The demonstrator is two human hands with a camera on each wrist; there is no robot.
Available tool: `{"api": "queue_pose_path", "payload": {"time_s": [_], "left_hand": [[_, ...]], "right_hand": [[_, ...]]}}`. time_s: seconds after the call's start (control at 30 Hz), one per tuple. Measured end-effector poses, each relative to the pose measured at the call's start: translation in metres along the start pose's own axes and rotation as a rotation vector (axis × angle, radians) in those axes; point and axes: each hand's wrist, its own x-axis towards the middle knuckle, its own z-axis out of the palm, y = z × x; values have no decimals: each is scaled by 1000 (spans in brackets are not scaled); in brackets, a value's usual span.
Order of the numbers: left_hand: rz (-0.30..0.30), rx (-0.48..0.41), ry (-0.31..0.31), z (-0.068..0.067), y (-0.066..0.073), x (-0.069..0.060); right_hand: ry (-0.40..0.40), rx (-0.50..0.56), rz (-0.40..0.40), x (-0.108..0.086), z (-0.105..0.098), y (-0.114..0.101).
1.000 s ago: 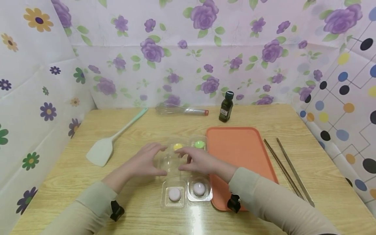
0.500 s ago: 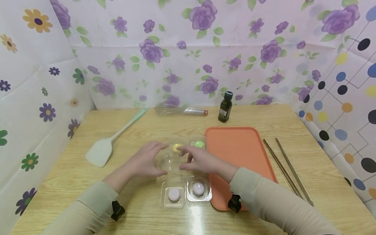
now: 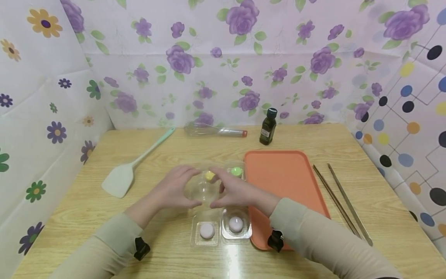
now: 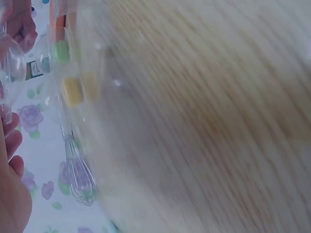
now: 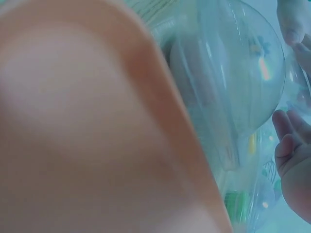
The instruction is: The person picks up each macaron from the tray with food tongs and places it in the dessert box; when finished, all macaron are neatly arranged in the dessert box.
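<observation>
My left hand (image 3: 176,188) and right hand (image 3: 234,188) face each other, fingers and thumbs curved round opposite sides of a clear domed plastic case (image 3: 203,190). In the left wrist view the dome (image 4: 16,60) stands between the fingers, raised off the table. Whether anything lies inside it is hard to tell. Behind it are a yellow macaron (image 3: 209,176) and a green macaron (image 3: 236,171) in clear cases. In front sit two pale pink macarons, the left macaron (image 3: 207,231) and right macaron (image 3: 235,224), each in its own clear case.
An orange tray (image 3: 278,170) lies right of the cases, with a pair of chopsticks (image 3: 343,201) beyond it. A dark bottle (image 3: 268,127) stands at the back. There also lie a whisk (image 3: 216,131) and a pale green spatula (image 3: 120,180) to the left.
My hands have come slightly closer together round the clear domed case, the right hand's fingertips shifting a little up. The other things lie where they were.
</observation>
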Motion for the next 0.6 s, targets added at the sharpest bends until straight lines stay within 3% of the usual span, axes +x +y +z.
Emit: {"api": "queue_pose_path", "payload": {"time_s": [0.4,0.6], "left_hand": [[22,8,-10,2,1,-1],[35,3,27,1,1,1]], "right_hand": [[28,-62,-21,-3,-1,2],[27,-8,-32,-4,-1,4]]}}
